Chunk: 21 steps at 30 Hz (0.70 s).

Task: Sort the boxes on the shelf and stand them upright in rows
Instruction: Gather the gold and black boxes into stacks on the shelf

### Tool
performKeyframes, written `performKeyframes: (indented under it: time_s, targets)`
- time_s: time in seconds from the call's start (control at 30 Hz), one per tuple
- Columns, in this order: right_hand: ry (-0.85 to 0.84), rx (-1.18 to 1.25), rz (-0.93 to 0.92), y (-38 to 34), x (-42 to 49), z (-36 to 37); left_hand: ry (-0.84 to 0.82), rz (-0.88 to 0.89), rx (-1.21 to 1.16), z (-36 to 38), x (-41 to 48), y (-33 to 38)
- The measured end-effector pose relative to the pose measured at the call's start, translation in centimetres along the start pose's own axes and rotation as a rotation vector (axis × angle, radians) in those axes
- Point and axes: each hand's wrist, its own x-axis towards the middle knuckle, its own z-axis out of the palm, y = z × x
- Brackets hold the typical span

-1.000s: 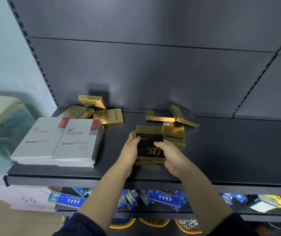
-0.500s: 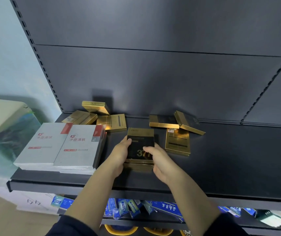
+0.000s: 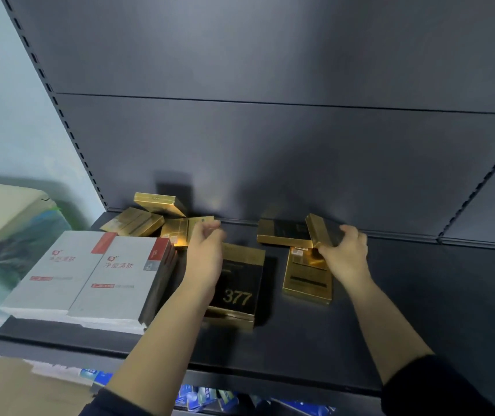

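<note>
A small stack of gold-and-black boxes marked 377 (image 3: 240,288) lies flat at the middle of the dark shelf (image 3: 390,325). My left hand (image 3: 205,253) hovers past the stack's left edge, fingers loosely curled, reaching toward a flat gold box (image 3: 180,231) by the back panel. My right hand (image 3: 343,255) grips a tilted gold box (image 3: 322,231) that leans on another flat box (image 3: 282,234). Below that hand a gold box (image 3: 307,280) lies flat. Three more gold boxes (image 3: 138,219) are piled at the back left.
Two stacks of flat grey-white boxes with red corners (image 3: 90,274) fill the shelf's left front. The back panel (image 3: 270,145) rises right behind the gold boxes. A lower shelf holds blue packets (image 3: 207,397). A pale wrapped bundle (image 3: 6,223) sits left of the shelf unit.
Both hands have let go of the 377 stack, which now lies on the shelf. The left hand moved up and back; the right hand moved right and took hold of the tilted gold box.
</note>
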Motion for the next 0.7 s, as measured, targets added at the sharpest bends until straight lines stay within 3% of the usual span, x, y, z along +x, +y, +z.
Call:
performKeyframes:
  time_s: [0.17,0.3,0.37,0.43,0.6,0.7]
  targets:
    - [-0.123,-0.290,-0.074,3.8,3.8,0.1,0.012,0.096,0.134,4.2,0.5,0.5]
    - [-0.055,-0.378,-0.233,4.1,4.6,-0.2,0.045,0.271,0.659,5.8,1.0,1.4]
    - [0.078,-0.352,-0.341,3.4,4.5,-0.6,-0.024,0.250,0.519,6.4,0.9,2.2]
    - [0.158,-0.241,-0.419,2.2,4.2,-0.9,-0.103,0.105,0.256,6.9,1.1,2.9]
    - [0.073,0.278,-0.595,-2.1,1.5,-1.5,-0.311,-0.340,-0.232,6.5,2.7,3.2]
    - [0.049,0.355,-0.679,-3.3,-0.2,-1.1,-0.440,-0.370,-0.285,5.8,3.1,2.9]
